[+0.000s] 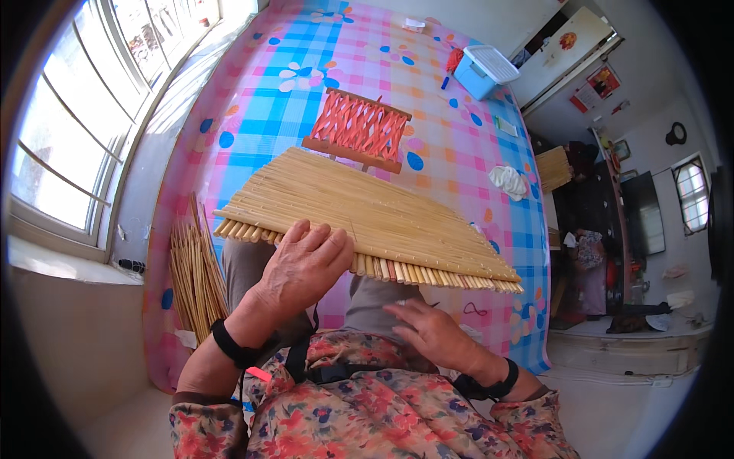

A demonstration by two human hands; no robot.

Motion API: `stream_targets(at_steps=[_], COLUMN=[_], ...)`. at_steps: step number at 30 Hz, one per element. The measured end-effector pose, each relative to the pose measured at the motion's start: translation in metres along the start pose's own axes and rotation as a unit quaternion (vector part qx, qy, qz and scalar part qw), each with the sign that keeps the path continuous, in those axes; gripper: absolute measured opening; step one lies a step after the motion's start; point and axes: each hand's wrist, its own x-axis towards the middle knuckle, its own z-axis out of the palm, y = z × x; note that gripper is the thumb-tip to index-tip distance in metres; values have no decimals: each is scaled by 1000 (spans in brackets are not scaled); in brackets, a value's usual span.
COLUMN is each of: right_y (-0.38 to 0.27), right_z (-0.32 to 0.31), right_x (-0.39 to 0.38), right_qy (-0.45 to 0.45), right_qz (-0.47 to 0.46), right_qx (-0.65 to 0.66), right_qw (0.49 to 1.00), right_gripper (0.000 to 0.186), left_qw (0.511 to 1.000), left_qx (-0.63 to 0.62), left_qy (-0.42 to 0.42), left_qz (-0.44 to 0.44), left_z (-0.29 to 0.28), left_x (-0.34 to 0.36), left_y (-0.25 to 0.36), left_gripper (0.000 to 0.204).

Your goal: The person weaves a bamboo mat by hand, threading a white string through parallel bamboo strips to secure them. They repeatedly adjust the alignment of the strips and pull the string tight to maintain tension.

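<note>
Stalk mat (pixel 359 200) is held over the knees (pixel 378 298) | its near edge is gripped by left hand (pixel 306 264), thumb hidden | right hand (pixel 440 333) is seen apart from mat; whether anything is pinched cannot be told | beyond, red-laced frame (pixel 359 126) and, at left, loose stalks (pixel 193 268) are laid on checked sheet (pixel 252 164)

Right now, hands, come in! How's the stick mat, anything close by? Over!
Left hand: grip on near edge of stick mat. Right hand: off the mat, loosely open. Red-laced frame just past the mat's far edge.
</note>
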Motion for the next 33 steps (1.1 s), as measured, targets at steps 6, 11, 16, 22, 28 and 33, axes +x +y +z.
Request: stream_targets(at_steps=[6,11,16,22,28,33], right_y=[-55,-28,-41,-46,-43,-64], right_z=[-46,-24,20,48,64,8], right_x=[28,81,96,106,107,173], right_qy=[27,-9,-103,-125,-77,84], right_qz=[-2,-72,-84,-66,-30,-72], right_qx=[66,19,29,63,132,431], right_qw=[997,997,991,988,988,896], right_gripper=[18,16,20,19,18,18], left_qw=[998,993,997,998,997,999], left_qx=[57,109,64,20,-20,-8], left_qy=[-23,-5,12,56,65,40], left_qz=[26,48,40,-7,-37,-24], left_z=[-1,-14,-15,-12,-10,-3], left_x=[-28,-57,-96,-127,-134,-159], left_y=[12,44,51,47,43,43], left_gripper=[33,36,33,28,33,31])
